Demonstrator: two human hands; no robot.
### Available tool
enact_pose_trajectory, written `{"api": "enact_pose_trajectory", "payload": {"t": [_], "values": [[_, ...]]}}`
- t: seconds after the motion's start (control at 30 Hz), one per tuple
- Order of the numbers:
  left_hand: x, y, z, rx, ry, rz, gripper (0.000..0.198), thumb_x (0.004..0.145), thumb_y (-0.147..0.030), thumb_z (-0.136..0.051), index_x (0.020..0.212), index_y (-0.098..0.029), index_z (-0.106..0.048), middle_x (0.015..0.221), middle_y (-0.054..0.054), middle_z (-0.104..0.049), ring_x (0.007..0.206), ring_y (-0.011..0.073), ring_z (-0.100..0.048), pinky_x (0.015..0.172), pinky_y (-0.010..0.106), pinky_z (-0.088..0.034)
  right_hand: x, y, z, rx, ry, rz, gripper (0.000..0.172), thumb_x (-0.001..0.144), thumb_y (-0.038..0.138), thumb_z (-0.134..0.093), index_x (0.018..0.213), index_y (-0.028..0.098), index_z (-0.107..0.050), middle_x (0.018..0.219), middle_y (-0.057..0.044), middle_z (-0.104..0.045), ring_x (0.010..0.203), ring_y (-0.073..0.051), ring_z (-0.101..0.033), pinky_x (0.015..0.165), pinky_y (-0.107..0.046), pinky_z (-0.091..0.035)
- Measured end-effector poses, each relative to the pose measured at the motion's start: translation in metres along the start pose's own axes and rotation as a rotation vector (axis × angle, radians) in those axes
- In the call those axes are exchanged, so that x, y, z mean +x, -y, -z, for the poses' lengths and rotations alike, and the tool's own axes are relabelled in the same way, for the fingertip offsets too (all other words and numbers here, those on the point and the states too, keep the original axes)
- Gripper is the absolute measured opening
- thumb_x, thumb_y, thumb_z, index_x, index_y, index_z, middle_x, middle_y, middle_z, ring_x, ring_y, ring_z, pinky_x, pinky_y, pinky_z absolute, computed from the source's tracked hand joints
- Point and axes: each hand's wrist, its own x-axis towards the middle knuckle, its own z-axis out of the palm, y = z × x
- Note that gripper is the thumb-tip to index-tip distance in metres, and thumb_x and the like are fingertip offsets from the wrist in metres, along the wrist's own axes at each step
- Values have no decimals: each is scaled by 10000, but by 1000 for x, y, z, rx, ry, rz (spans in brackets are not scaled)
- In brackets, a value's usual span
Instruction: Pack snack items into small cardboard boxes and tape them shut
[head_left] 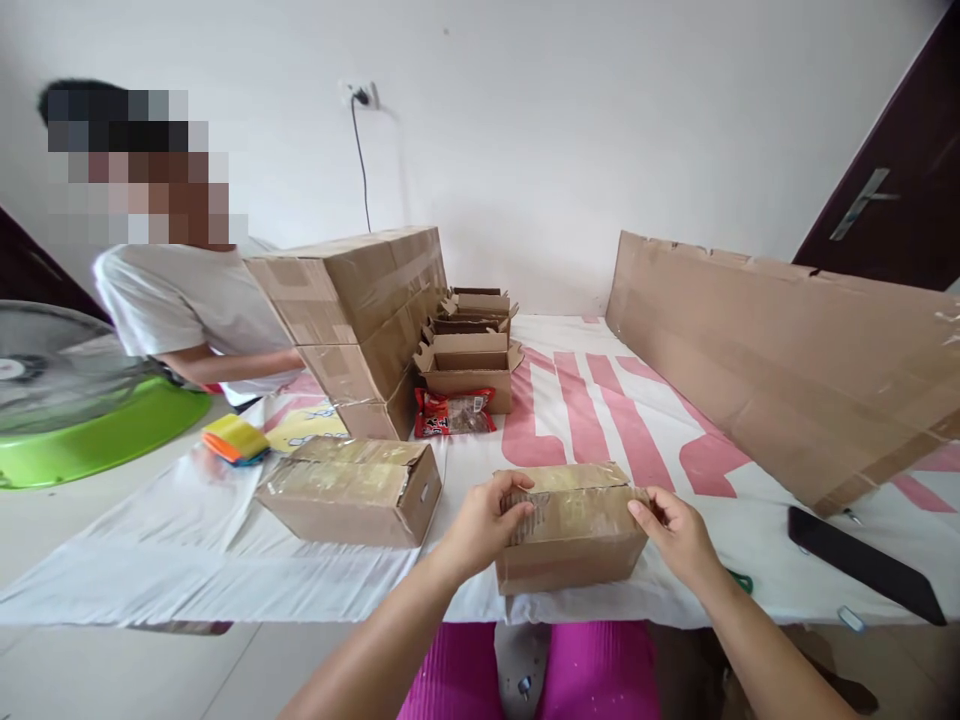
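In front of me at the table's near edge sits a small cardboard box (574, 540), its top flaps lying closed with clear tape across them. My left hand (510, 510) curls over its left top edge, thumb and fingers closed on the corner. On the opposite top edge, my right hand (667, 520) pinches the corner between thumb and fingers. Whether loose tape is under the fingertips I cannot make out. To the left rests a second taped cardboard box (349, 495). Behind lies a red snack packet (454, 412), against an open-topped box (469, 375).
Stacked closed boxes (360, 310) stand at the back left, hiding part of a person in a white shirt (180, 300). A green fan (97, 420) is far left. A large cardboard panel (772, 370) and a black phone (862, 565) are on the right.
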Motion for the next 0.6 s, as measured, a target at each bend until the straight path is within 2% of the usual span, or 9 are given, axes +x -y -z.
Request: {"api": "enact_pose_trajectory", "payload": {"t": [0.1, 0.27, 0.4, 0.47, 0.6], "values": [[4, -2, 4, 11, 28, -3, 263, 790, -218, -562, 1040, -198, -641, 846, 4, -694, 756, 161, -633, 719, 265, -480, -3, 1, 1, 13, 1, -16, 335, 852, 533, -511, 725, 227, -559, 575, 29, -512, 547, -145, -482, 521, -257, -395], [5, -7, 3, 6, 54, -14, 288, 768, -165, -568, 1037, -196, -664, 985, 37, -720, 902, 189, -655, 818, 285, -484, -5, -5, 2, -1, 12, -25, 326, 857, 524, -504, 767, 220, -579, 601, 21, -537, 564, -147, -502, 539, -262, -409], [5, -8, 2, 19, 62, 9, 272, 761, -161, -581, 1016, -174, -676, 953, 47, -726, 875, 186, -660, 820, 280, -488, -3, -6, -2, -29, -19, -15, 322, 855, 509, -515, 900, 208, -617, 678, 5, -595, 596, -149, -538, 568, -271, -449], [4, -9, 2, 41, 67, 17, 264, 763, -158, -582, 1008, -174, -677, 946, 47, -727, 869, 184, -658, 816, 277, -486, -3, -7, -4, -65, -102, 23, 333, 826, 488, -569, 994, 203, -610, 758, -10, -612, 606, -143, -543, 591, -282, -475], [2, -10, 1, 82, 58, 13, 263, 762, -143, -573, 997, -190, -681, 955, 42, -730, 887, 191, -655, 818, 284, -474, -8, -19, 0, -24, -371, 117, 390, 801, 427, -612, 1110, 208, -521, 899, -51, -606, 726, -164, -609, 689, -330, -530]]}}
